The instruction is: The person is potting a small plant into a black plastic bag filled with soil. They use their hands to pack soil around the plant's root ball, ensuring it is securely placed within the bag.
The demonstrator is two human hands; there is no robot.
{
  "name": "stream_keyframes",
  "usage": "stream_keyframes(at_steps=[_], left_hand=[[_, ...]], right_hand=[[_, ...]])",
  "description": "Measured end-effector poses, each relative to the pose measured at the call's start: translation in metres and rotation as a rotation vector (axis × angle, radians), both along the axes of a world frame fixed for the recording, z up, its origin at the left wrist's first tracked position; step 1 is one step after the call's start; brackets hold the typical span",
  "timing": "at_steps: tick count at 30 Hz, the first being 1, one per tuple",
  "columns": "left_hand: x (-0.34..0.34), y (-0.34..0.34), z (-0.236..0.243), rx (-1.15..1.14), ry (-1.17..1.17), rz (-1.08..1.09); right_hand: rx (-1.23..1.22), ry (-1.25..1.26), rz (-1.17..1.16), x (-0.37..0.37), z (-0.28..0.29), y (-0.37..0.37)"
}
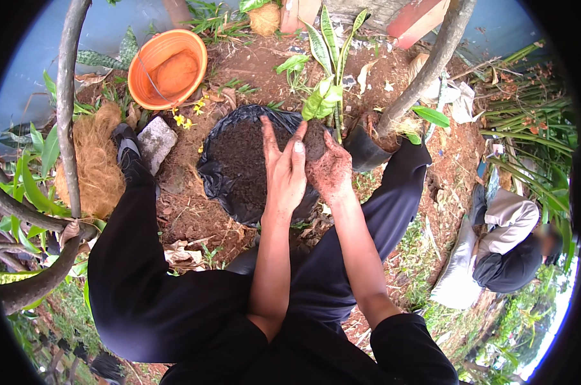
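My left hand (282, 165) is over a black plastic bag (208, 172) of dark soil (233, 160), fingers stretched out and apart, its inner edge against a small leafy seedling's soil ball (315, 138). My right hand (329, 168), coated in dirt, curls around that soil ball from the right. The seedling's light green leaves (319, 102) stand above my fingers. Just right of my hands is a dark pot (364, 151) with a leaning branch. Tall striped leaves (329, 45) rise behind the seedling.
An orange bucket (139, 80) lies upper left, near coconut fibre (95, 167) and a stone block (156, 144). Branches (66, 115) rise on the left. My dark-trousered legs flank the bag. Another person (509, 263) sits hunched at the right beside a pale sack (454, 282).
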State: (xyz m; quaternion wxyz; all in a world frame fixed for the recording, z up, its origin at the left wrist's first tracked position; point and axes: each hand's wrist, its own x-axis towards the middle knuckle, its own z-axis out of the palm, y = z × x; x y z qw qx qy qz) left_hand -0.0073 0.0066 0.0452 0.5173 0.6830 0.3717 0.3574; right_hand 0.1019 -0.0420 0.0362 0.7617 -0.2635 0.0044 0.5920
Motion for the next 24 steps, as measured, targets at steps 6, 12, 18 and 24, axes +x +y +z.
stream_keyframes(at_steps=[6,12,18,24], left_hand=[[-0.003,0.002,-0.001,0.064,0.067,-0.015],[0.002,-0.002,-0.002,-0.006,0.028,-0.002],[0.005,-0.004,-0.004,0.078,0.096,-0.001],[0.004,-0.009,-0.006,0.06,0.025,0.01]], right_hand=[[-0.004,-0.001,-0.008,-0.002,0.002,0.001],[0.044,0.05,-0.008,0.001,-0.002,-0.002],[-0.04,0.058,-0.05,-0.006,0.028,0.002],[0.263,0.199,0.027,0.001,-0.003,-0.006]])
